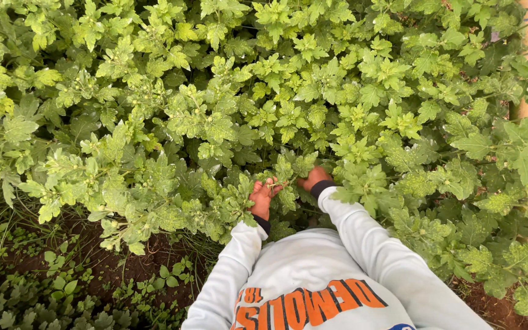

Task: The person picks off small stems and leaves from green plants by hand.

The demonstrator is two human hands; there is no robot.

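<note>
A dense bed of leafy green plants [227,116] with lobed, yellow-speckled leaves fills most of the head view. My left hand [261,197] reaches into the foliage at the centre, its fingers curled around a thin stem and leaves. My right hand [314,178] is pushed in among the leaves just to the right of it; most of its fingers are hidden by foliage. Both arms wear pale grey sleeves with dark cuffs.
Bare reddish-brown soil [123,263] with small low weeds [56,293] lies at the lower left. More soil shows at the lower right [490,305]. A pale orange post or wall edge [527,109] runs down the far right behind the plants.
</note>
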